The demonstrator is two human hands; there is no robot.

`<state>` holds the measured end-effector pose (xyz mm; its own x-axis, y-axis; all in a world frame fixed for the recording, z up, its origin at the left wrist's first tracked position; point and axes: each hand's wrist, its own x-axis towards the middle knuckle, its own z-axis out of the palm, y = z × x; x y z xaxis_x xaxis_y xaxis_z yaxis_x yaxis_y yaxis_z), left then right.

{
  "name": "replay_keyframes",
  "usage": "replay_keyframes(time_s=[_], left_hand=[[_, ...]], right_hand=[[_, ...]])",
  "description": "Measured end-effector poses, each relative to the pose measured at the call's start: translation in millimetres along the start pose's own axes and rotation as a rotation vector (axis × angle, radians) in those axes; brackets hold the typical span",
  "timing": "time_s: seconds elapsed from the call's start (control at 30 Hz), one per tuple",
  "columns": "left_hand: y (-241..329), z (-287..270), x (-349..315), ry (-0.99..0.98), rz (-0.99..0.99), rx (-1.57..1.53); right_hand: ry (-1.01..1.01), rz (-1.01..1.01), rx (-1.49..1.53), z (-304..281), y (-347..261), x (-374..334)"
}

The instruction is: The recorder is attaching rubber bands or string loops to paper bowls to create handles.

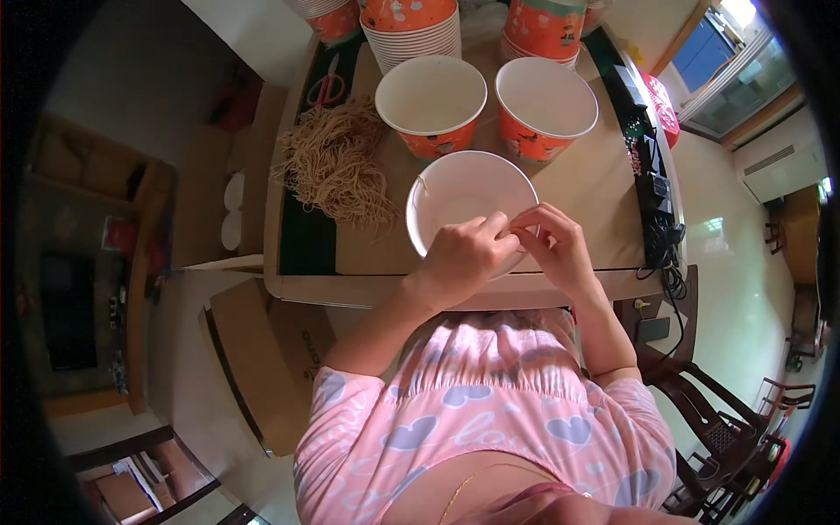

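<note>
A paper bucket [455, 188] with a white inside stands at the table's near edge, its mouth facing up. A short bit of tan string [423, 184] shows at the left of its rim. My left hand [468, 251] is closed over the bucket's near right side, fingers bent inward. Against it, my right hand [557, 245] pinches thumb and fingers together at the right rim. What the fingertips hold is too small and covered to make out. Left of the bucket lies a loose heap of tan strings [337, 157].
Two orange paper buckets, one left [430, 101] and one right [547, 101], stand just beyond. Behind them rise stacks of nested buckets [411, 39]. Red-handled scissors [327, 87] lie at the far left. A black power strip [654, 188] with cables lines the right edge.
</note>
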<state>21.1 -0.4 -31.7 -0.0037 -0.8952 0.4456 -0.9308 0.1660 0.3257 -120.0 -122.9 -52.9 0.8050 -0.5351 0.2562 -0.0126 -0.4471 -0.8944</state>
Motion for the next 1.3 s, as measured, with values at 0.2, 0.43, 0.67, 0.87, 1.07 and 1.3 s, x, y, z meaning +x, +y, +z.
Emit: replay_keyframes(time_s=[0.2,0.43,0.67,0.87,1.07,1.3], left_hand=[[-6,14,-11,0.126,0.013,-0.045],[5,5,-7,0.145,0.018,0.119],[-1,6,-10,0.150,0.072,0.165],[-1,2,-6,0.165,0.113,0.179],[-2,-4,-9,0.132,0.142,0.207],[-1,-5,-12,0.122,0.129,0.210]], right_hand=[[0.131,0.077,0.124,-7,11,-3],[-0.084,-0.049,-0.062,-32,-27,19],[-0.295,-0.231,-0.264,-32,-32,33],[-0.620,-0.287,-0.198,-31,-17,65],[-0.685,-0.273,-0.111,-43,-12,75],[-0.596,-0.144,-0.067,-43,-21,71]])
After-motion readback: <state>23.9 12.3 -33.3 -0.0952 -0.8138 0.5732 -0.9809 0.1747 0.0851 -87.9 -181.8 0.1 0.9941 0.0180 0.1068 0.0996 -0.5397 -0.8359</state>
